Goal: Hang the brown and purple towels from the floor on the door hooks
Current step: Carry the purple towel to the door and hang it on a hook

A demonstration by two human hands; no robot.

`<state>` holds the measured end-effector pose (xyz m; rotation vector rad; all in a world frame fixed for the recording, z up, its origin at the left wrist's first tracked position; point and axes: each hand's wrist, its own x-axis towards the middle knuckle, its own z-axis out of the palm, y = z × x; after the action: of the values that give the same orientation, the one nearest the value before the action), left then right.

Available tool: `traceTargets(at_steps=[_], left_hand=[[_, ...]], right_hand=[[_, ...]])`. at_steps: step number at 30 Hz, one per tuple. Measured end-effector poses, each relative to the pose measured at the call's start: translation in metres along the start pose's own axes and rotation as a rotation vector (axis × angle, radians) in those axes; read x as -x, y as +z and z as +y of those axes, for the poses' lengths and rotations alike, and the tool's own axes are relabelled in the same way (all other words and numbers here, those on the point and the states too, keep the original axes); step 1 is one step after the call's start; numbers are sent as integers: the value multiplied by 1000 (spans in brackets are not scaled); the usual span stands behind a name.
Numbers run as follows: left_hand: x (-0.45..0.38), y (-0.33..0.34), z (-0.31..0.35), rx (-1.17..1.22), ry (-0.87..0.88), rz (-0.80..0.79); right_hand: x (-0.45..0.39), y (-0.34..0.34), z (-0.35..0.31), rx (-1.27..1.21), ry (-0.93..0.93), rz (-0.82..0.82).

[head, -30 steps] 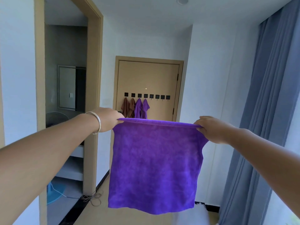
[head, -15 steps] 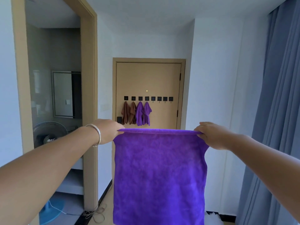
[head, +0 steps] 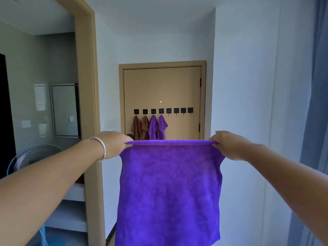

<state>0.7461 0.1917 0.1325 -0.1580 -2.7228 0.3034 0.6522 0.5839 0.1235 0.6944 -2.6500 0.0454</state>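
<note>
1. Head view, the hands: both arms are reaching forward at about chest height, nearly straight. The left hand (head: 113, 144) is pinching the upper left corner of a purple towel (head: 169, 189), knuckles turned up and fingers curled over the hem. The right hand (head: 229, 145) is pinching the upper right corner in the same manner, with its fingers folded down over the edge. A silver bangle (head: 101, 148) is sitting on the left wrist.

2. Head view, the towel: it is hanging flat between the two hands, its top hem pulled taut and level — the cloth is dropping straight down past the bottom of the picture. It is hiding the lower part of the door behind it.

3. Head view, the door: a tan door (head: 162, 89) is standing shut at the far end, well apart from the hands. A row of eight black hooks (head: 182, 110) is running across it. The four on the left are each carrying a cloth: two brown towels (head: 140, 127) and then two hung purple towels (head: 157, 127), touching one another. The four hooks on the right are bare.

4. Head view, surroundings: a doorway with a tan frame (head: 88, 107) is opening on the left, showing a floor fan (head: 33, 157) and a framed mirror (head: 64, 110) — a blue-grey curtain (head: 317, 103) is hanging along the right edge.
</note>
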Motion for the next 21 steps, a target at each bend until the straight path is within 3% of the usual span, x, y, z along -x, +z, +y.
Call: traceTargets(at_steps=[8,21], left_hand=[[-92,35,-3,-1,-13,7],[-200,107,-49,19,-15,-42]], right_hand=[[-79,31,50,-7,-5,-2],[-188,95,65,-14,-6,-57]])
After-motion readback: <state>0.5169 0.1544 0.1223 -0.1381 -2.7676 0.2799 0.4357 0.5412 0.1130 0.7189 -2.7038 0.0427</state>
